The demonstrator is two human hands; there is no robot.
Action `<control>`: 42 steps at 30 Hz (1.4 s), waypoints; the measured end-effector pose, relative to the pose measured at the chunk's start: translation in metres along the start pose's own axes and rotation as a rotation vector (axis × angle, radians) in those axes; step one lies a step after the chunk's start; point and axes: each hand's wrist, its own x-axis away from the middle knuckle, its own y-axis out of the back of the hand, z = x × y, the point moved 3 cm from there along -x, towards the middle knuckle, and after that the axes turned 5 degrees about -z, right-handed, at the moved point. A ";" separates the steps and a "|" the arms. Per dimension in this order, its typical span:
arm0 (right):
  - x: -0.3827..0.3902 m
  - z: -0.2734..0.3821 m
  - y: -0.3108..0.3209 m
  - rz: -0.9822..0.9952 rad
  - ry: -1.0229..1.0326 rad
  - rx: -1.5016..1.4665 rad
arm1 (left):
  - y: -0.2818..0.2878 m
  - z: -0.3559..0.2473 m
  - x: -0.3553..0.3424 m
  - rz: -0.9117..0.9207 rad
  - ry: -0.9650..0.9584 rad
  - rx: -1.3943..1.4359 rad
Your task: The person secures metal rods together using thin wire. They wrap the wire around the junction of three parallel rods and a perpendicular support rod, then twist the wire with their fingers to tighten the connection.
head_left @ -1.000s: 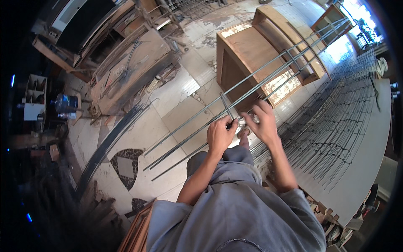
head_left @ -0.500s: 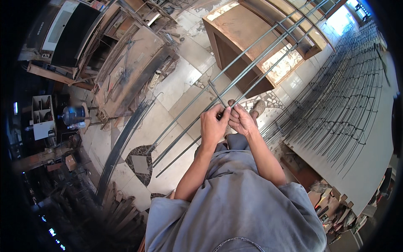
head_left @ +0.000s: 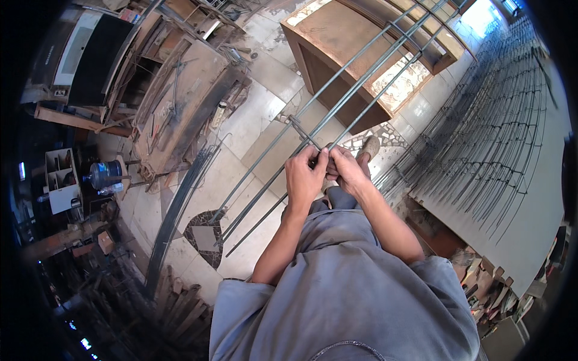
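Observation:
Long steel rebar rods [head_left: 355, 88] run diagonally in front of me, joined into a narrow cage. A short steel stirrup [head_left: 305, 131] crosses them just ahead of my fingers. My left hand [head_left: 305, 175] is closed, its thumb and forefinger pinching at the near end of the stirrup. Right beside it, my right hand [head_left: 350, 168] is closed too, its fingertips meeting the left ones at the same corner by the nearest rod. The fingers hide that corner, and I cannot see whether a tie wire is between them.
A brown wooden cabinet [head_left: 337, 36] lies under the cage's far end. Several rebar meshes [head_left: 487, 138] cover a grey panel on the right. Loose rods [head_left: 177, 210] lie on the tiled floor at left, near a worn wooden bench [head_left: 180, 96] and a blue water bottle [head_left: 105, 174].
My right fingers have drawn in closer to the left thumb, and both hands still grip the same corner. The whole view has shifted slightly.

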 end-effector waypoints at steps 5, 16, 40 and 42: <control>0.007 0.003 -0.010 -0.072 0.012 -0.089 | 0.000 0.003 0.000 -0.012 -0.008 0.024; 0.045 0.003 -0.020 -0.298 0.809 0.529 | 0.005 0.015 0.004 -0.056 -0.069 0.164; 0.078 0.109 -0.082 0.351 0.971 1.876 | 0.012 0.021 0.020 -0.083 -0.317 0.092; 0.075 0.113 -0.088 0.422 0.983 1.981 | 0.012 0.019 0.014 -0.047 -0.343 0.093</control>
